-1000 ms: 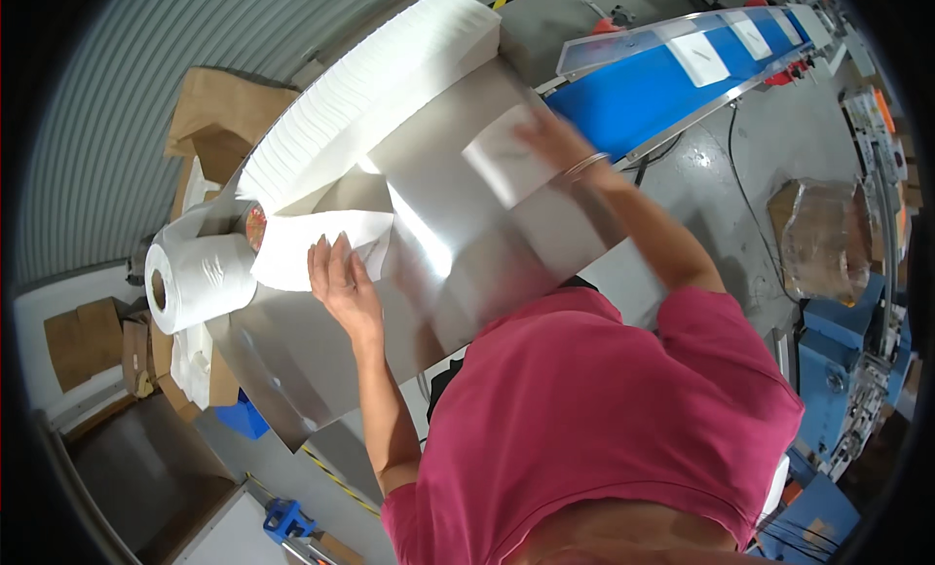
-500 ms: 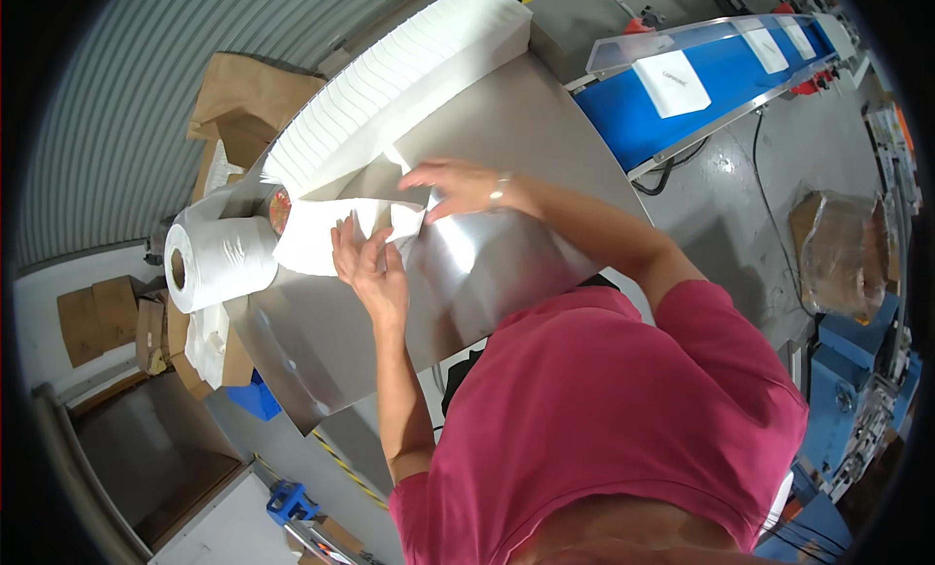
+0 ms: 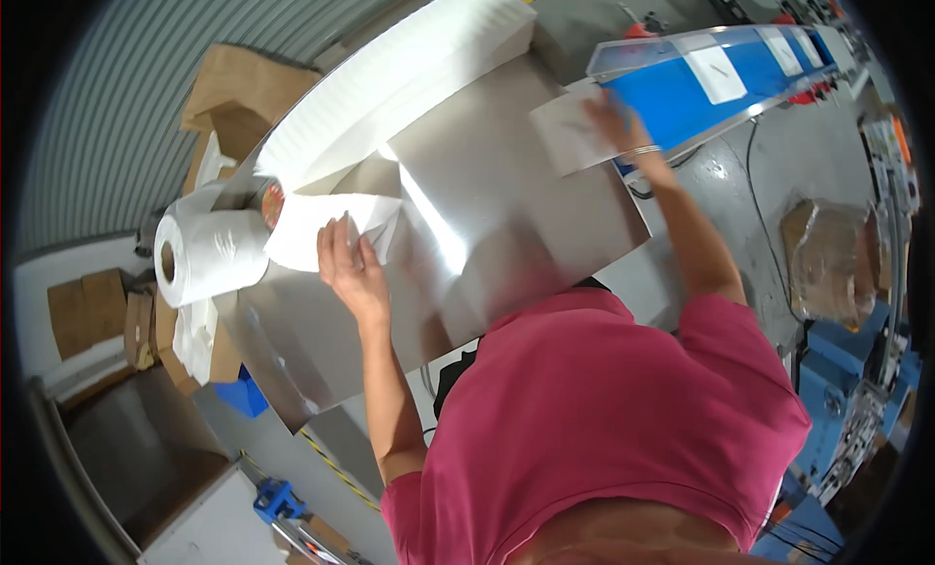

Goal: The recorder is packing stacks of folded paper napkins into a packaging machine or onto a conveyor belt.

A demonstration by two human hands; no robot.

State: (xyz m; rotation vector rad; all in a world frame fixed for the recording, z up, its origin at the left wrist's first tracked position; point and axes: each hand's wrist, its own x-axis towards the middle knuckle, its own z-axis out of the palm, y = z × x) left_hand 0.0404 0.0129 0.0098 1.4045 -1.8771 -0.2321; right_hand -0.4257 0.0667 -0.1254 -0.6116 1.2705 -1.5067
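My left hand (image 3: 352, 269) rests on a stack of folded white sheets (image 3: 302, 229) on the metal table (image 3: 487, 136), fingers stretched out and slightly apart. A raised flap stands by its fingertips. Over at the table's far right corner, my right hand (image 3: 623, 127) grips the right side of a flat white packet (image 3: 567, 134). That hand is blurred by motion, and its fingertips are hard to make out. The packet lies across the gap between the table and the blue conveyor belt (image 3: 657, 107).
A long row of upright white sheets (image 3: 390, 78) lines the table's far edge. On the left stands a large white roll (image 3: 219, 253), near cardboard boxes (image 3: 229, 107). Several white packets (image 3: 716, 73) lie on the belt, behind a clear side guard (image 3: 638, 54).
My right hand has moved from beside the folded sheets to the conveyor's near end, where a white packet now shows. The packets on the belt have shifted farther along. My left hand stays on the sheets.
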